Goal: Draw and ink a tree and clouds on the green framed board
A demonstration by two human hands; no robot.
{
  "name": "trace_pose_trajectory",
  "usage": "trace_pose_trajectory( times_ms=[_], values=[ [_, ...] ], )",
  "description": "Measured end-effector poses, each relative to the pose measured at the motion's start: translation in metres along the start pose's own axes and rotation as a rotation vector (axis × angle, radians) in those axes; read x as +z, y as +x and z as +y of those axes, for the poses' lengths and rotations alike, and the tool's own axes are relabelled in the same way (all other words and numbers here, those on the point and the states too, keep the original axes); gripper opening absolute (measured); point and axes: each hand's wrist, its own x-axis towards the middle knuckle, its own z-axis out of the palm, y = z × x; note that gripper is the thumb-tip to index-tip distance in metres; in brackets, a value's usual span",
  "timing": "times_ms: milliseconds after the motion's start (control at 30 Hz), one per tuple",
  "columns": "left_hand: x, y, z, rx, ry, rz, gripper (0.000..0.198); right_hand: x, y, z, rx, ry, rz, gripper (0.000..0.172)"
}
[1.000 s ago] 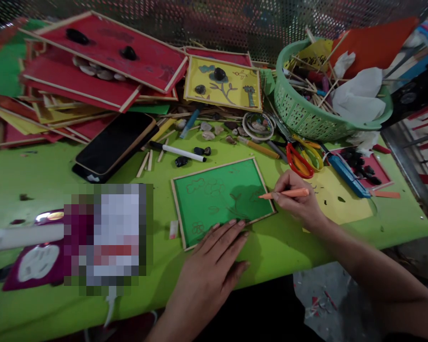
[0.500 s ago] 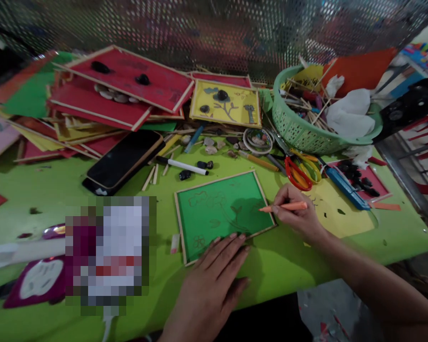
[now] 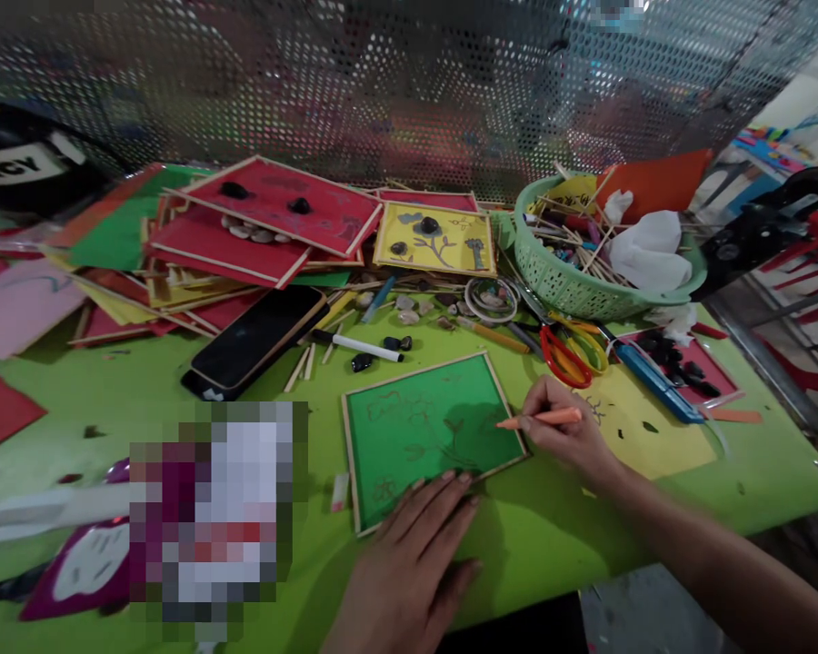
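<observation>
A green sheet (image 3: 423, 454) with a thin wooden-stick frame lies flat before me, with flower outlines, a stem and leaves drawn on it. My left hand (image 3: 419, 536) rests flat on its lower edge, fingers stretched out. Between the fingers of my right hand (image 3: 565, 422) is an orange marker (image 3: 549, 418), its tip at the right part of the green sheet. A small eraser-like piece (image 3: 340, 491), white and pink, lies left of the frame. Under my right wrist is a yellow sheet (image 3: 644, 431) with dark marks.
Framed red pictures (image 3: 279, 204) are stacked at the back left, with a phone (image 3: 263, 336) in front. Scissors (image 3: 565, 354), a blue cutter (image 3: 661, 377), and a white marker (image 3: 361, 346) lie behind my hands. A green basket (image 3: 565, 272) holds sticks and tissue.
The camera view has tilted up, so the table things sit lower in the picture. My left hand stays on the frame and the marker remains at the sheet's right part.
</observation>
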Motion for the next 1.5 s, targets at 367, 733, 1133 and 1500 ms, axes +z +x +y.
trace_pose_trajectory(
  times_ms=[367, 733, 1133, 1500],
  values=[
    [-0.0016, 0.0018, 0.0053, -0.055, -0.122, -0.028, 0.036, -0.0027, -0.0001, 0.0019, -0.023, -0.04, -0.014, 0.015],
    [-0.001, -0.0008, 0.0055, -0.079, -0.178, -0.04, 0.036, -0.0019, -0.0002, 0.0012, -0.051, -0.054, -0.004, 0.014],
    [-0.0036, 0.0014, 0.0068, -0.078, -0.184, -0.039, 0.035, -0.0023, 0.0001, 0.0001, -0.04, -0.073, -0.015, 0.015],
    [-0.0027, 0.0003, 0.0062, -0.098, -0.217, -0.058, 0.037, -0.0012, -0.0001, 0.0004, -0.035, -0.037, -0.011, 0.015]
  ],
)
